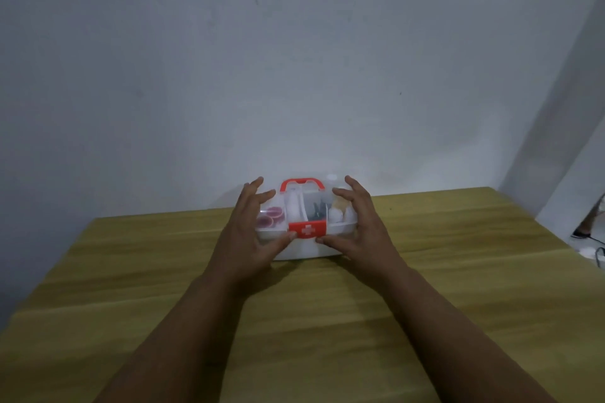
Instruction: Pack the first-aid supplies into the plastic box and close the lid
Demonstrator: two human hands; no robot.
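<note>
Head view: the plastic box point(306, 232) sits near the far edge of the wooden table point(425, 304), its clear lid point(311, 206) down; the left hand point(252, 232) and right hand point(357, 229) flank it, fingers spread apart, thumbs touching its front beside the red latch point(307, 230); supplies show through the lid.

One head-worn wide view, looking forward and down, worktop point(327, 321) filling lower frame — wall point(294, 59) above — forearms near.
</note>
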